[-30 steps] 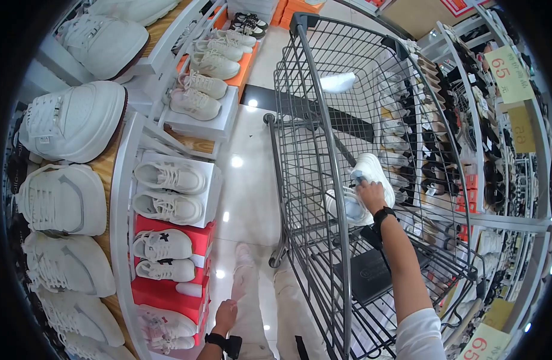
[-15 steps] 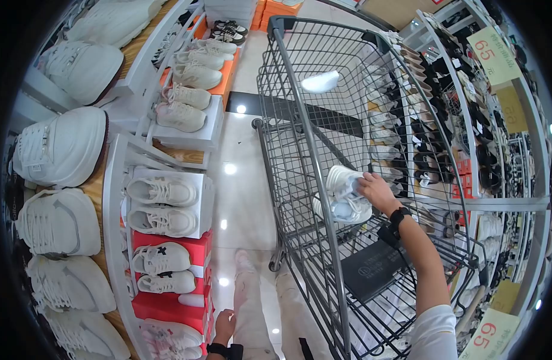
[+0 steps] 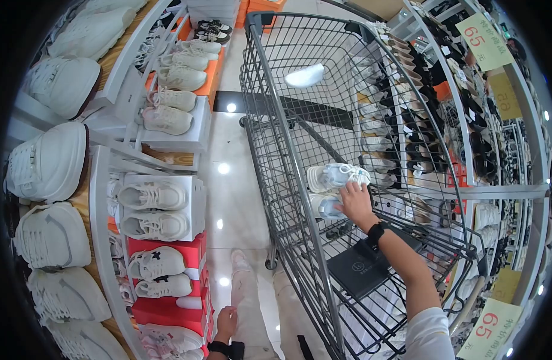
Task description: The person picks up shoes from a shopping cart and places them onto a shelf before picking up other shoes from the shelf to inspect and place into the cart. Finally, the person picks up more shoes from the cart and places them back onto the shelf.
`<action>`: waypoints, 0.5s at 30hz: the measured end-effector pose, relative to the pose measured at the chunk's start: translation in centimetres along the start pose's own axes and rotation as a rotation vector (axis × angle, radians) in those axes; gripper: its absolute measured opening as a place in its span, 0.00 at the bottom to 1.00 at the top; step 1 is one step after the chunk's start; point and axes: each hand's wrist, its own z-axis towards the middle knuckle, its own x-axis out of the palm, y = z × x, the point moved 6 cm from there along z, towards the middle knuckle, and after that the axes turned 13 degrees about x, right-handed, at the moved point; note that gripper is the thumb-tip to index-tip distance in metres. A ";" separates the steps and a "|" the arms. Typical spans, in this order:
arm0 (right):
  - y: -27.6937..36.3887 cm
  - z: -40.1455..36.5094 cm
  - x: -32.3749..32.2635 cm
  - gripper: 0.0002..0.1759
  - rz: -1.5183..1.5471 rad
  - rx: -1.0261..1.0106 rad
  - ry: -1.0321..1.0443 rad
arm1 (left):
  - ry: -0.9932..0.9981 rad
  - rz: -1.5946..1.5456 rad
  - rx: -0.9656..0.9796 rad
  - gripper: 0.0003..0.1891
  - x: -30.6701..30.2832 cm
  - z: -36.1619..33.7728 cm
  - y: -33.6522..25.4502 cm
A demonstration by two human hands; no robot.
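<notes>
A pair of white sneakers with pale blue insides sits in the wire shopping cart (image 3: 259, 84), the upper sneaker (image 3: 333, 175) with its toe to the right and the other sneaker (image 3: 324, 206) just beneath it in view. My right hand (image 3: 355, 204) is on the pair from the right, fingers bent over the toe and laces of the upper sneaker; the fingertips are partly hidden. My left hand (image 3: 226, 323) hangs low beside my leg, empty, with loosely curled fingers. A dark panel (image 3: 366, 267) with a logo lies under my right forearm.
A white, padded-looking object (image 3: 304, 76) rests farther up in the cart. Sneakers on white boxes (image 3: 195, 204) and red boxes (image 3: 198, 252) line the left shelf. At right, shoe racks carry yellow price signs (image 3: 485, 41). Tiled floor (image 3: 228, 198) runs between shelf and cart.
The upper sneaker has turned from slanting to nearly level, its toe now to the right. My right hand has moved slightly left and down with it. My left hand has barely moved.
</notes>
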 end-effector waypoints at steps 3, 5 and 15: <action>-2.1 -0.4 2.3 0.14 0.217 0.137 0.054 | 0.012 0.014 -0.040 0.07 -0.3 0.0 0.0; -3.5 -0.4 2.5 0.13 0.543 0.210 -0.010 | -0.003 0.015 -0.038 0.07 -0.8 0.0 -0.3; -2.6 -0.6 1.7 0.17 1.195 0.420 0.551 | -0.020 -0.039 -0.041 0.07 -0.6 -0.8 0.7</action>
